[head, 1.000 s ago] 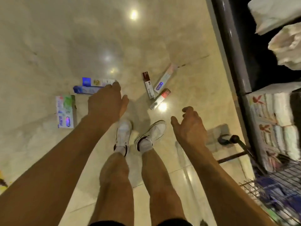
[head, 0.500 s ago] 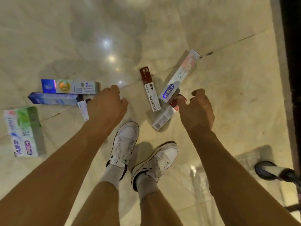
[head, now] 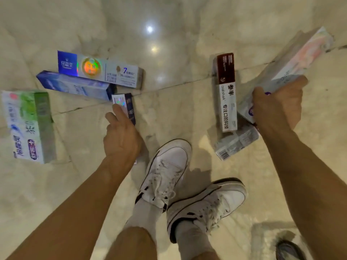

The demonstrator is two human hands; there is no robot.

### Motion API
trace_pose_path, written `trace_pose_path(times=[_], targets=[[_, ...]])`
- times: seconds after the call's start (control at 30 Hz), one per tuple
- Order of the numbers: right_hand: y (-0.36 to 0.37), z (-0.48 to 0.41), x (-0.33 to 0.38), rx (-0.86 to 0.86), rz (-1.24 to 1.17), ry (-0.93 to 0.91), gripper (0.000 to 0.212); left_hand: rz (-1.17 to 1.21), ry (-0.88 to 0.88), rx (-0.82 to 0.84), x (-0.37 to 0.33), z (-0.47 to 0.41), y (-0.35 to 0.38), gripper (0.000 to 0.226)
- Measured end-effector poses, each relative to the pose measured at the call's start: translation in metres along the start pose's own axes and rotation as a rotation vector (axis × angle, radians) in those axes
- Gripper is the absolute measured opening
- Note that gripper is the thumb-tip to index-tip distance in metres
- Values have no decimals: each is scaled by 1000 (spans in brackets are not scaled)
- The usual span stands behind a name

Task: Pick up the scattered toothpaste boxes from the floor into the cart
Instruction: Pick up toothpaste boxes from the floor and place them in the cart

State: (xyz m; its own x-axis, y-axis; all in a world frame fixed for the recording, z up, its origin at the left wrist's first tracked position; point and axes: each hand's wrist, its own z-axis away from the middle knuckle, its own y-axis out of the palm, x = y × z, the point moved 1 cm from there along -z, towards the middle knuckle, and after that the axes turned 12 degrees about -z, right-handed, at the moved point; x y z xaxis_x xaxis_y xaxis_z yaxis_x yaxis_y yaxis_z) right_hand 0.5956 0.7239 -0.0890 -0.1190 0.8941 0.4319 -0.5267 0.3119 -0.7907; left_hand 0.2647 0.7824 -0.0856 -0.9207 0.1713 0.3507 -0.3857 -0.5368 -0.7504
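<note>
Warm dim light, ceiling-lamp glare on glossy floor [head: 169, 19], blurred edges

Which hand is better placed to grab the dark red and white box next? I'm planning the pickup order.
Neither is free. The right hand is nearer: the dark red and white box lies beside it, but it grips the long pale box. The left hand is farther, on the small dark box.

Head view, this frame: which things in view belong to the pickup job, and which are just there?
Job items:
- pale pink-white box, gripped by right hand
- small dark box, under left hand
- maroon-and-white box
- grey barcode box
- blue-and-silver box
- blue box
- green-and-white box

Not part of it:
- white sneakers
- floor
- caster wheel
</note>
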Motion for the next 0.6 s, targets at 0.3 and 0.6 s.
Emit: trace_pose_path(times=[0.3, 0.6], targets=[[-27, 28, 21, 31, -21, -34, 63, 153, 115, -106, -6, 15, -57, 71], [-224, 144, 98, 32, -67, -43, 64, 138, 351, -230, 11, 136, -285, 70]])
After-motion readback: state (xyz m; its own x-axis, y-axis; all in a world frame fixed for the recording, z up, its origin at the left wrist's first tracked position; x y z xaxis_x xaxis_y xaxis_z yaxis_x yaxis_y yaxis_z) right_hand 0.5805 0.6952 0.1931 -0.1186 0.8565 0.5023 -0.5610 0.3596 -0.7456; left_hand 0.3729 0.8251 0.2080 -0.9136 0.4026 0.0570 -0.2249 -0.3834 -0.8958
